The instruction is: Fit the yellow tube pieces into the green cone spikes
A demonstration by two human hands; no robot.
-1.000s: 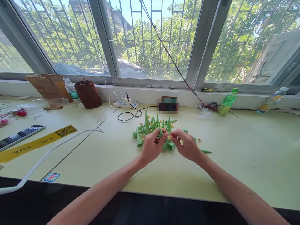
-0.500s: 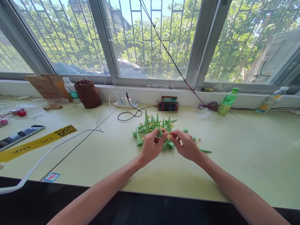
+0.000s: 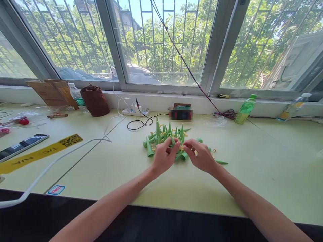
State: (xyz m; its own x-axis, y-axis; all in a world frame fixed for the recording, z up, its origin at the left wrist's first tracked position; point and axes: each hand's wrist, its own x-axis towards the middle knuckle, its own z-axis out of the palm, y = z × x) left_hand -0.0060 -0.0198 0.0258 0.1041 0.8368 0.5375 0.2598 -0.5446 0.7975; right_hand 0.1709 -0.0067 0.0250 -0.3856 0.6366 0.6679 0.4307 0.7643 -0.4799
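Observation:
My left hand (image 3: 163, 156) is closed in a pinch round a green pointed cone (image 3: 172, 140), whose tip sticks up past the fingers. Close beside it, my right hand (image 3: 202, 158) has thumb and fingers pinched at a small yellow piece (image 3: 181, 147) by the cone; the fingers partly cover it. Behind and under both hands lies a cluster of green cones (image 3: 157, 131), several upright and others on their sides, with small yellow pieces among them. One cone (image 3: 222, 162) lies flat to the right of my right wrist.
A power strip (image 3: 131, 111) with cables and a small device (image 3: 181, 113) stand behind the cones. A green bottle (image 3: 245, 110) leans by the sill at right. At left are a brown bag (image 3: 94, 101), a phone-like slab (image 3: 22, 147) and a white cable (image 3: 58, 160) with a yellow tag.
My right hand has shifted very slightly to the right, its fingertips still by the yellow piece. My left hand and the cones stay in place.

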